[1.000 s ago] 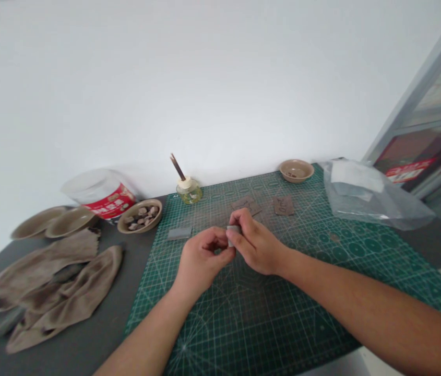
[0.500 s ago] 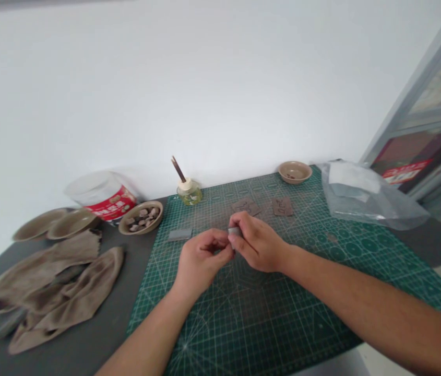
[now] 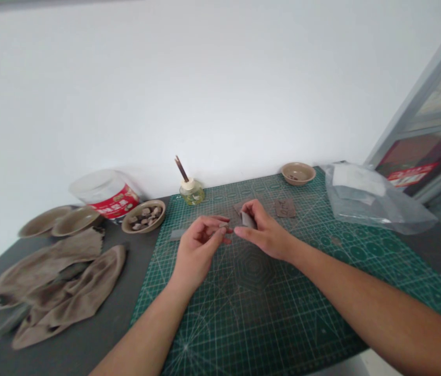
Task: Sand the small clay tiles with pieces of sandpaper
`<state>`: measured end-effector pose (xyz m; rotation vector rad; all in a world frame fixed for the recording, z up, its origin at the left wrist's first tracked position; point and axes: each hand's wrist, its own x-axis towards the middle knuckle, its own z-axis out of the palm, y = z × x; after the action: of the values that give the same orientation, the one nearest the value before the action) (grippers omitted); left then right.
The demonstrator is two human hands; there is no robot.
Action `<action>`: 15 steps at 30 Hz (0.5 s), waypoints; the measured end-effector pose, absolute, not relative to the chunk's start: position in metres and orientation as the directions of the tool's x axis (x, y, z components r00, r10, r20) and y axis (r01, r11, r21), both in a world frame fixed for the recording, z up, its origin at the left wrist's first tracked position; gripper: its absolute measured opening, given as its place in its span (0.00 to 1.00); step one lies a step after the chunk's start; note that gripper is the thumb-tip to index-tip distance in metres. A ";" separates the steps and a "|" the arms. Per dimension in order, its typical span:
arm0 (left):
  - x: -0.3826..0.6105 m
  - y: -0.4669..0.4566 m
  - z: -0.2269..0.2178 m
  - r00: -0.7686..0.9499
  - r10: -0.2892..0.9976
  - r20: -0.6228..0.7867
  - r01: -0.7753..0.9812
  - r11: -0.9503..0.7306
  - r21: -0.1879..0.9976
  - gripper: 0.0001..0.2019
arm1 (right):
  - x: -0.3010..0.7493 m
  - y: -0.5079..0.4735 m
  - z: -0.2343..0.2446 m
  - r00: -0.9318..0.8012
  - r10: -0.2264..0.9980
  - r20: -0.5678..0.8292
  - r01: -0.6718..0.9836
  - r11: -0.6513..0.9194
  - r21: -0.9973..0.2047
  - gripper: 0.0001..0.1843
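My right hand pinches a small grey piece between thumb and fingers, above the green cutting mat. My left hand is close by on the left, its fingers curled and apart, with nothing clearly held. Just beyond my fingertips lies a flat brown piece, partly hidden by my right hand. A second brown piece with dark markings lies further right. A grey strip rests on the mat's left edge, beyond my left hand.
A bowl of small brownish lumps, a glass jar with a stick and a small bowl stand at the back. Further out are a plastic bag, a red-labelled tub, shallow dishes and stained cloths.
My hands have moved apart. The grey piece, earlier held between both hands, is now in my right hand alone, further up and right. My left hand has opened slightly.
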<state>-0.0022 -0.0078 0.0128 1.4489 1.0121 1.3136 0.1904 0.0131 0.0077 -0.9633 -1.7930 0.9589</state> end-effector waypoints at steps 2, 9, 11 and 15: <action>-0.002 -0.008 0.013 0.112 0.966 0.232 -0.022 -0.232 0.973 0.07 | 0.190 0.012 0.008 -0.368 0.875 0.315 0.197 0.404 -0.893 0.17; -0.006 -0.006 0.012 0.092 0.960 0.264 -0.046 -0.261 0.964 0.07 | 0.188 0.012 0.006 -0.387 0.877 0.286 0.186 0.378 -0.907 0.13; -0.007 -0.005 0.011 0.085 0.958 0.275 -0.039 -0.273 0.961 0.07 | 0.188 0.010 0.007 -0.420 0.869 0.261 0.198 0.368 -0.908 0.14; -0.008 -0.005 0.011 0.076 0.960 0.270 -0.005 -0.270 0.963 0.07 | 0.186 0.007 0.009 -0.493 0.839 0.231 0.295 0.411 -0.863 0.18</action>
<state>-0.0078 -0.0051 0.0108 1.4464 1.0142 1.3453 0.1861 0.0069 0.0089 -0.9609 -1.9946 1.0343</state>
